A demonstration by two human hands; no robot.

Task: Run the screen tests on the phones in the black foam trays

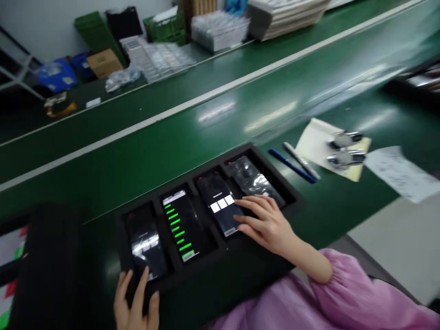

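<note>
A black foam tray [220,247] with several slots lies on the green bench, a smartphone in each slot. My left hand [135,302] is at the tray's near left corner, fingers spread, fingertips by the lower end of the leftmost phone [144,243]. Beside that, a phone [180,224] shows green bars on a black screen. My right hand [268,222] reaches over the third phone [218,201], which displays white squares; its fingers are apart at the screen's right edge. Partly behind that hand rests the rightmost phone [254,178], its surface glossy and reflecting light. Neither hand grasps anything.
Right of the tray lie a blue pen [292,166], a white pen [301,160], a yellow notepad [316,142] with two shiny objects, and a paper sheet [402,172]. Another dark tray [51,261] stands at left. Stacked trays [285,16] and boxes line the far side.
</note>
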